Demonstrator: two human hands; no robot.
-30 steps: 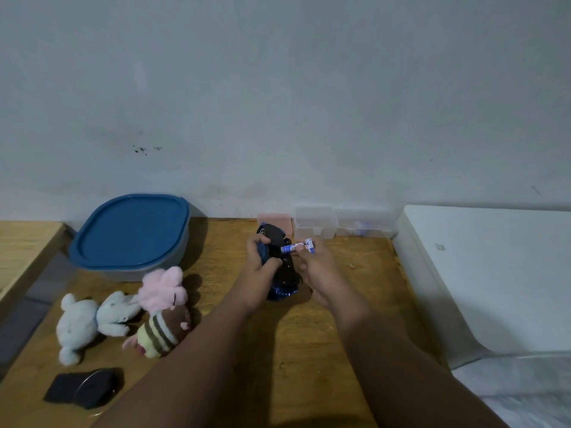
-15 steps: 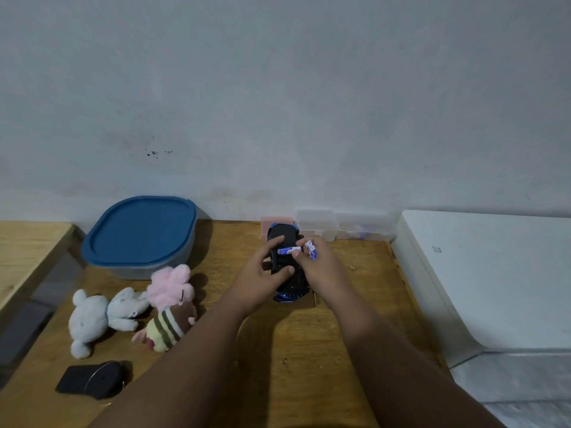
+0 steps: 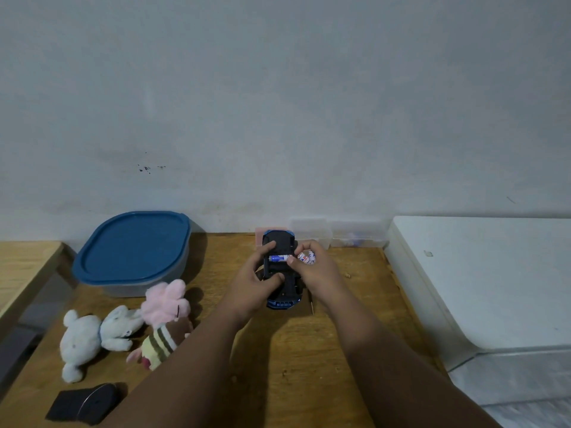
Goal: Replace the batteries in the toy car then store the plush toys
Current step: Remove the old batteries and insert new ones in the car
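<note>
Wooden table [image 3: 293,366] against a pale, scuffed wall, and we start far left: a flat black object [image 3: 83,403] lies at the near edge, and I cannot tell what it is. Just beyond it, three plush toys lie in a cluster: a white plush bunny [image 3: 89,338] on its side, a fluffy pink plush toy [image 3: 167,301] and a brown plush toy with cream stripes [image 3: 163,342]. Behind them, by the wall, sits an oval clear plastic container with a blue lid [image 3: 133,248], lid on. Centre now: the left hand [image 3: 253,285] grips the blue-and-black plastic toy car [image 3: 284,296], belly up, thumb and fingers curled round its left side. The right hand [image 3: 318,273] pinches one end of a blue cylindrical battery [image 3: 278,258] lying across the car's underside, with a second, white-labelled battery [image 3: 306,258] tucked in the same fingers. Small clear plastic boxes [image 3: 312,231] line the wall behind. Far right, a white flat-topped unit [image 3: 479,273] stands beside the table.
</note>
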